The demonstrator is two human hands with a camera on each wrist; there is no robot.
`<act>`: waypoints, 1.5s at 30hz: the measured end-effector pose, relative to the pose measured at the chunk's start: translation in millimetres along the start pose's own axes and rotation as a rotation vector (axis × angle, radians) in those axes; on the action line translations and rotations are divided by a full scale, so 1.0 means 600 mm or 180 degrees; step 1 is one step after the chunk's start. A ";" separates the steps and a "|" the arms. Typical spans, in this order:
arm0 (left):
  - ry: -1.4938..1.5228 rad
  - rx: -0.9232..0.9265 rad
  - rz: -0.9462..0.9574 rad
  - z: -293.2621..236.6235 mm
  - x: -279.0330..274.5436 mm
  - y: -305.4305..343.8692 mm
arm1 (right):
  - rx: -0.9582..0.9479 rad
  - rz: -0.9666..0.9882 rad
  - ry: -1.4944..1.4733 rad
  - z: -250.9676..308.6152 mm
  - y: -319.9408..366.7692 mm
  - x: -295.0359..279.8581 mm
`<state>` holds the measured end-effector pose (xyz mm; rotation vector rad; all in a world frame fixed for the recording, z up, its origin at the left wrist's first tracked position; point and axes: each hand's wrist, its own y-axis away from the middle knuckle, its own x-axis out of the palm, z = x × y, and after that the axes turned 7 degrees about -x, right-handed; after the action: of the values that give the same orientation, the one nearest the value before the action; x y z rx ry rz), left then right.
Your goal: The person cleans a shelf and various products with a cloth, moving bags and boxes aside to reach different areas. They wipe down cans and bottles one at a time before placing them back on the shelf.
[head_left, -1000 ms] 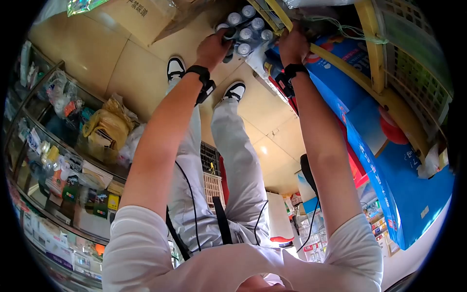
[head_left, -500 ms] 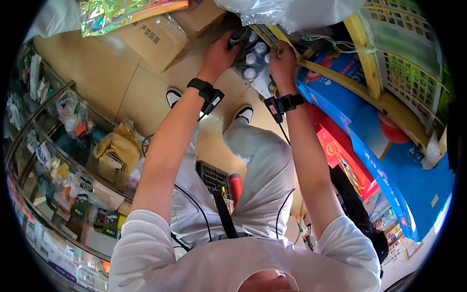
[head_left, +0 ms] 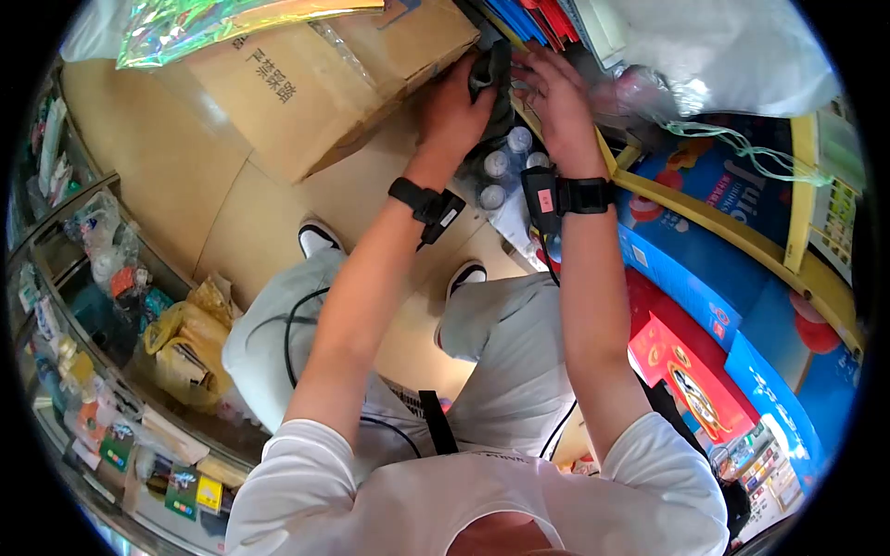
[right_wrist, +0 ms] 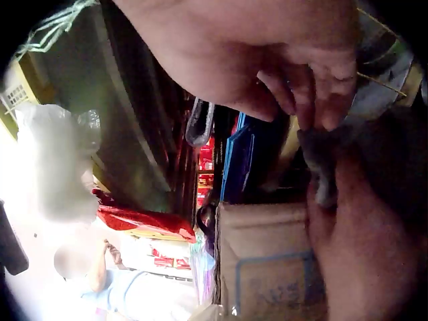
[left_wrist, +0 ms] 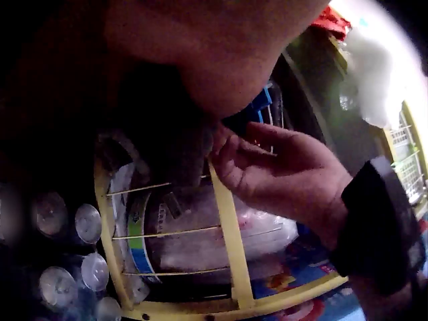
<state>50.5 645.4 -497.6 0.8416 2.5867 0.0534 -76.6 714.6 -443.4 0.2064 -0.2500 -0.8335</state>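
Note:
My left hand (head_left: 454, 116) grips a bunched dark cloth (head_left: 496, 93) beside the carton. In the right wrist view that hand (right_wrist: 364, 234) has its thumb and fingers round the cloth (right_wrist: 321, 164). My right hand (head_left: 564, 107) is just across from it, fingers loosely bent and thumb apart; its fingertips meet the cloth's edge in the right wrist view. The left wrist view shows the right hand (left_wrist: 287, 167) above a yellow rack (left_wrist: 231, 241), while the left hand (left_wrist: 227, 53) fills the top. Capped bottles (head_left: 497, 164) stand below the hands; shadow hides part of the cloth.
A large carton (head_left: 306, 102) lies left of the hands, with shiny film (head_left: 241, 23) over it. White plastic (head_left: 732, 56) bulges at upper right. Blue boxes (head_left: 686, 259) and a red box (head_left: 691, 371) are at the right; glass shelving (head_left: 139, 371) lines the left.
My right hand has left the yellow bar and come to the cloth. My left hand, still gripping the cloth, has moved from beside the bottles to above them. The head view has shifted.

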 end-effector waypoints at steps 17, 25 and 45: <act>0.0343 0.0686 -0.0883 0.004 0.053 -0.010 | -0.0630 0.0825 -0.1597 0.043 -0.088 -0.023; -0.1580 0.1475 -0.0689 -0.132 0.007 -0.032 | -0.2248 0.0010 0.1655 0.027 -0.083 -0.027; -0.1581 0.1739 -0.0598 -0.091 0.056 -0.049 | -0.1964 0.0044 0.0532 0.011 -0.098 -0.023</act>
<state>-12.0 645.6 -465.3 0.6662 2.1999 -0.8394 -128.7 685.7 -455.2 -0.3030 0.1674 -0.8384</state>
